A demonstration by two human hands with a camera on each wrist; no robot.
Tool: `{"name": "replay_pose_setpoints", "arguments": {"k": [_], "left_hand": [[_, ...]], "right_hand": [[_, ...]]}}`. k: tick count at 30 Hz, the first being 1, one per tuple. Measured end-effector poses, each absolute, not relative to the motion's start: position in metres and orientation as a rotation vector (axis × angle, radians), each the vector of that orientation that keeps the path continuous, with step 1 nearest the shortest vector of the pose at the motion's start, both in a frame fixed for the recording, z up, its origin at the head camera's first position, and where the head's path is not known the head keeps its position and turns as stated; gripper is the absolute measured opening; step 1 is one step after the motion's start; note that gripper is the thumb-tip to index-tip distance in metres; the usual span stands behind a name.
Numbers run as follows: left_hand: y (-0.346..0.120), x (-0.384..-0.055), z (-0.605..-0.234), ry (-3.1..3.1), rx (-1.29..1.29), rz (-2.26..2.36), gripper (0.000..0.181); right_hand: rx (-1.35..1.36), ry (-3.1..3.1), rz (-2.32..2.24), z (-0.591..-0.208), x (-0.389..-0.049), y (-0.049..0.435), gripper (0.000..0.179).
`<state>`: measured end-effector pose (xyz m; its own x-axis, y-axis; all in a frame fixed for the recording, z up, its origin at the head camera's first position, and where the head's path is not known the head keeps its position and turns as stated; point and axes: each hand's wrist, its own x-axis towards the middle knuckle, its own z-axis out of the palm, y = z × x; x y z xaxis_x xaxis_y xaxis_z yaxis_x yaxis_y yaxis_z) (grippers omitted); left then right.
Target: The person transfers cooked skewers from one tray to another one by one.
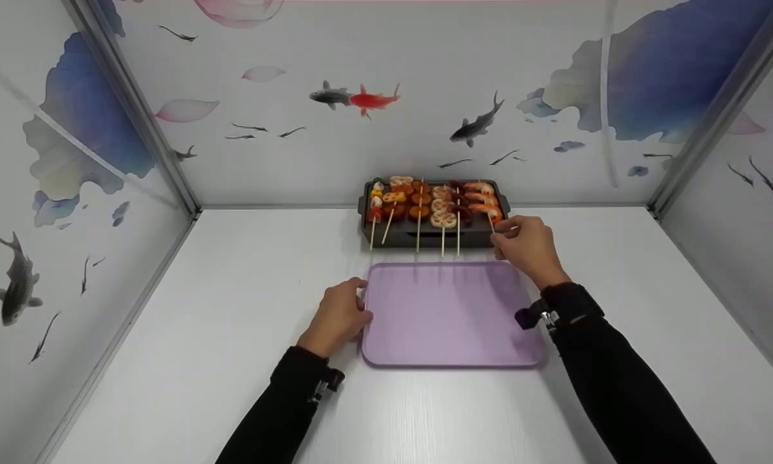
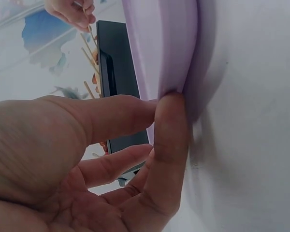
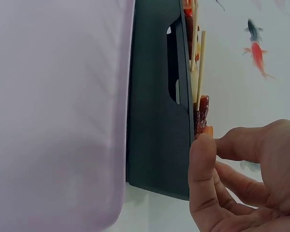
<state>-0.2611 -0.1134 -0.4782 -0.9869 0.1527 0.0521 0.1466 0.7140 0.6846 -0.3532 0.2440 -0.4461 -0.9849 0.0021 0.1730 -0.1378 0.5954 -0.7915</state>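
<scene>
A lilac tray (image 1: 447, 316) lies flat on the white table. At its left rim, my left hand (image 1: 336, 316) pinches the edge between thumb and fingers, seen close up in the left wrist view. Behind the tray stands a black tabletop grill (image 1: 399, 241) with several food skewers laid side by side. My right hand (image 1: 529, 248) is at the grill's front right corner, pinching the stick of the shrimp skewer (image 1: 484, 200). The shrimp still overlap the grill top in the head view. In the right wrist view the fingers hide most of that stick.
Left of the shrimp are a dark red skewer (image 1: 458, 209), a sliced lotus root skewer (image 1: 443, 219), a skewer of browned round slices (image 1: 419, 212) and vegetable skewers (image 1: 375, 205). Their sticks jut over the grill's front edge. Panels printed with fish enclose the table.
</scene>
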Motion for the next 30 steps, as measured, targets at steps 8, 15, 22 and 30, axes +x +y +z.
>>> {"name": "replay_pose_setpoints", "arguments": {"k": [8, 15, 22, 30], "left_hand": [[-0.116, -0.26, -0.478, 2.853, 0.239, 1.207, 0.055], [-0.118, -0.26, -0.476, 2.802, 0.236, 1.28, 0.053], [-0.119, -0.261, -0.476, 2.794, 0.211, 1.277, 0.054], [-0.119, -0.262, -0.478, 2.842, 0.251, 1.227, 0.053]], "right_hand": [[0.049, -2.686, 1.375, -0.442, -0.353, 0.246, 0.023], [-0.028, -2.713, 1.599, -0.431, -0.352, 0.249, 0.026], [-0.062, -2.696, 1.803, -0.423, -0.356, 0.248, 0.028], [-0.107, -2.679, 1.916, -0.425, -0.359, 0.247, 0.029]]}}
